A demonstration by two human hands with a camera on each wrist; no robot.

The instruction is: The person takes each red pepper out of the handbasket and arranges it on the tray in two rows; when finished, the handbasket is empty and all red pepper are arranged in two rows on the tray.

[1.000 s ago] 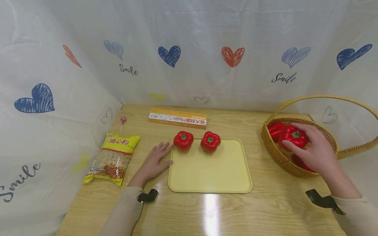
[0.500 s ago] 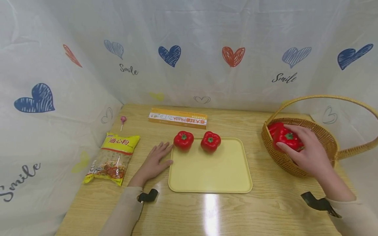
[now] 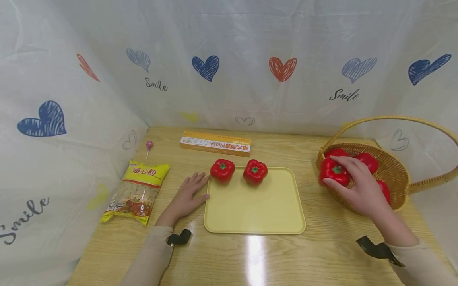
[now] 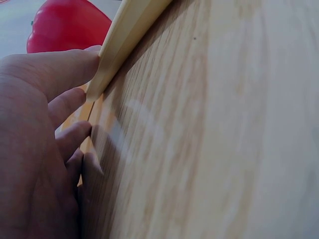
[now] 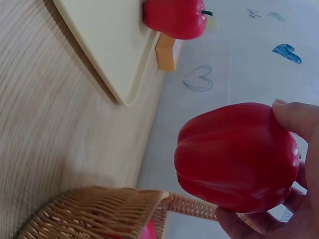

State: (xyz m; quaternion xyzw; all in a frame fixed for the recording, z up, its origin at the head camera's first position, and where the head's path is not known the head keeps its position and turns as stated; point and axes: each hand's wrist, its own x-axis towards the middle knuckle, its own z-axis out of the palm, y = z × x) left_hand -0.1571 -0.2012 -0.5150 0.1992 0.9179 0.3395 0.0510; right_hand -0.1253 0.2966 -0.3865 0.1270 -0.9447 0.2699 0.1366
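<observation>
While left hand lies relaxed, right hand grasping glossy, lobed pepper — woven basket near.

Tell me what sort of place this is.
Probably a staged tabletop set-up rather than a working kitchen: a heart-printed white curtain hangs behind and beside a wood-grain table, where a yellow tray and a wicker basket hold red bell peppers.
</observation>
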